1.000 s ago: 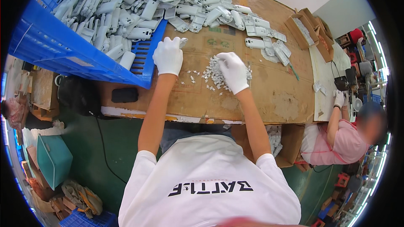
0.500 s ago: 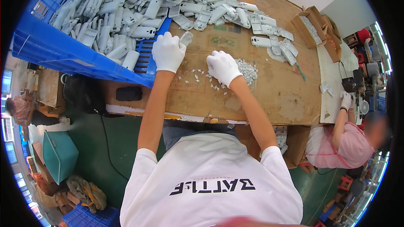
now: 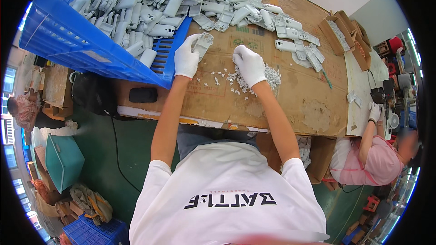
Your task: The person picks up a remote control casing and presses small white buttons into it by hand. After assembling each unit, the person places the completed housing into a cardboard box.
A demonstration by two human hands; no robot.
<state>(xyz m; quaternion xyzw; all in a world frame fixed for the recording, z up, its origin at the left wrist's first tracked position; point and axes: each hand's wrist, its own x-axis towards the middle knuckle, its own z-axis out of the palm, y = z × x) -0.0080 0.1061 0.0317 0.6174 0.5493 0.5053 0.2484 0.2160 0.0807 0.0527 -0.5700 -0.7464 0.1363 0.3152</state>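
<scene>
My left hand [image 3: 186, 59], in a white glove, grips a white plastic housing [image 3: 204, 44] between thumb and fingers and holds it tilted over the cardboard-covered table. To its right, my gloved right hand [image 3: 250, 67] has its fingers curled together; what they hold, if anything, is hidden. Beneath and beside that hand lies a heap of small white plastic bits [image 3: 273, 77], with loose scraps scattered toward the left. A large pile of similar white housings [image 3: 159, 13] fills the blue crate [image 3: 97, 56] lying at the far left and spills onto the table.
More housings [image 3: 285, 45] and a thin green tool [image 3: 327, 78] lie to the right. Cardboard boxes [image 3: 336, 34] of small parts stand at the far right. A black case [image 3: 143, 94] sits near the front edge. At right, a co-worker in pink [image 3: 377, 159] works at the adjoining table.
My left hand has turned the housing, so more of it shows. My right hand has shifted slightly right and up, fingers still curled. The whole view has moved a little.
</scene>
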